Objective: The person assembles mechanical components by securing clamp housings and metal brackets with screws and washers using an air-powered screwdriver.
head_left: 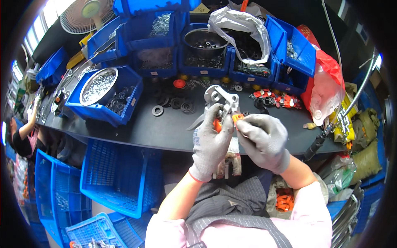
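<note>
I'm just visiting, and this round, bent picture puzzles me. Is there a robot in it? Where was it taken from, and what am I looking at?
No robot here: these are a person's own two hands, in grey gloves. The camera sits on that person's head and looks down; its wide fisheye lens bends straight edges. The left hand holds a silvery metal part above a dark workbench, and the right hand grips a small orange piece next to it. On the bench lie dark rings and a red round piece, and a blue bin with a metal bowl in it stands toward the left. More blue bins line the back. Far left, another person is partly visible.
</note>
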`<state>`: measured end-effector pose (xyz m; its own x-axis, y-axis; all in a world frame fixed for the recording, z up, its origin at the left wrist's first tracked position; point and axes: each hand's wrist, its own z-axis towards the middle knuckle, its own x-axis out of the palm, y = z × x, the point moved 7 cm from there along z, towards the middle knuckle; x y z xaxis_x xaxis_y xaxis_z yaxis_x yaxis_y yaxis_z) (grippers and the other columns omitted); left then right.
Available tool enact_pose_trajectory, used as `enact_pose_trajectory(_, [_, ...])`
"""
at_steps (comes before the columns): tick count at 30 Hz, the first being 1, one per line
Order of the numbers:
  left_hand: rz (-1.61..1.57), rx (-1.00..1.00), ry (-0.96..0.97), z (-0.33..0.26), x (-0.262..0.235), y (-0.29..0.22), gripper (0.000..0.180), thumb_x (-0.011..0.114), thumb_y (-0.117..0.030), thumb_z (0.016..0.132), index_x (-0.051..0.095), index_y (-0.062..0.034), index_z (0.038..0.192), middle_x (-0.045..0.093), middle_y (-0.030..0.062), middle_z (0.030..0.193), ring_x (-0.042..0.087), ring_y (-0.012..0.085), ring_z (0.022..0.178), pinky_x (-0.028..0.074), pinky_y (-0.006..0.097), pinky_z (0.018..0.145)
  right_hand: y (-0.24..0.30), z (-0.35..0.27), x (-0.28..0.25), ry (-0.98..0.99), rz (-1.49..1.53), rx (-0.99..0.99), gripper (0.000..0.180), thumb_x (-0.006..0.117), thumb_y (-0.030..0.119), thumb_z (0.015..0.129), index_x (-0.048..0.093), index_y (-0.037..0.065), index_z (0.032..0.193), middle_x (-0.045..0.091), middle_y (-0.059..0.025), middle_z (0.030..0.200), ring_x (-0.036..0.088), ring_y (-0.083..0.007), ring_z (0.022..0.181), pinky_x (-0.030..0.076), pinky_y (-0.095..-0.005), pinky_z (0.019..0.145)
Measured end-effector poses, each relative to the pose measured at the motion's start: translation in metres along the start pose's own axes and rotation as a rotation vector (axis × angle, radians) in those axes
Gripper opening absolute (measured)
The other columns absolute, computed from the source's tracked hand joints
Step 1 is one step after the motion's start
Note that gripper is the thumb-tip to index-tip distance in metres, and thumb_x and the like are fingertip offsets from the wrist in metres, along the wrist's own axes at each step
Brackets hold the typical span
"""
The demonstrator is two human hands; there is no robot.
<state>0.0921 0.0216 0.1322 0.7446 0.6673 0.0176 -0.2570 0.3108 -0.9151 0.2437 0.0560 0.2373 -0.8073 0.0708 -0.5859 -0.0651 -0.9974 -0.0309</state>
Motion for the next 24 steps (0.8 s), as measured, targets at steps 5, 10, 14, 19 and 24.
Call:
enact_pose_trajectory(5, [-0.274, -0.162, -0.009, 0.005, 0.002, 0.03, 0.034, 0.069, -0.019, 0.114, 0.066, -0.0005, 0.143, 0.078, 0.0087, 0.117, 0.071, 0.0115, 0.103, 0.058, 0.03, 0.09, -0.014, -0.006, 0.031, 0.092, 0.188, 0.194, 0.04, 0.092, 0.007, 0.083, 0.082, 0.007, 0.122, 0.075, -0.0109, 0.113, 0.078, -0.0267, 0.09, 0.063, -0.0393, 0.079])
enact_pose_trajectory(10, [-0.276, -0.26, 0.018, 0.004, -0.002, 0.037, 0.039, 0.064, -0.025, 0.119, 0.063, -0.0064, 0.153, 0.075, -0.0011, 0.106, 0.06, -0.0011, 0.077, 0.047, 0.018, 0.065, -0.022, 0.003, 0.026, 0.211, 0.43, 0.21, 0.046, 0.093, 0.008, 0.088, 0.081, 0.005, 0.132, 0.074, -0.0169, 0.119, 0.078, -0.0276, 0.099, 0.064, -0.0378, 0.087])
enact_pose_trajectory(14, [-0.555, -0.369, 0.027, 0.008, 0.002, 0.017, 0.047, 0.064, -0.03, 0.12, 0.059, -0.0078, 0.161, 0.074, -0.0008, 0.106, 0.057, -0.0005, 0.069, 0.043, 0.018, 0.057, -0.026, 0.007, 0.032, 0.151, 0.413, 0.174, 0.047, 0.092, 0.006, 0.088, 0.08, 0.004, 0.133, 0.074, -0.0162, 0.119, 0.077, -0.0277, 0.101, 0.064, -0.038, 0.086])
enact_pose_trajectory(19, [-0.615, -0.444, 0.077, 0.003, 0.002, 0.029, 0.052, 0.062, -0.032, 0.12, 0.054, -0.0069, 0.164, 0.073, 0.0011, 0.108, 0.059, 0.0025, 0.071, 0.046, 0.021, 0.058, -0.026, 0.007, 0.036, 0.132, 0.424, 0.249, 0.042, 0.089, 0.008, 0.09, 0.081, 0.005, 0.132, 0.073, -0.0147, 0.118, 0.077, -0.0292, 0.103, 0.064, -0.0389, 0.086])
enact_pose_trajectory(24, [-0.747, -0.405, 0.275, 0.004, 0.006, -0.009, 0.054, 0.056, -0.036, 0.121, 0.048, -0.0092, 0.168, 0.066, 0.0002, 0.107, 0.062, 0.0048, 0.081, 0.051, 0.023, 0.067, -0.024, 0.013, 0.031, 0.087, 0.274, 0.214, 0.042, 0.09, 0.007, 0.089, 0.081, 0.004, 0.13, 0.072, -0.0164, 0.118, 0.077, -0.0325, 0.104, 0.064, -0.0396, 0.087])
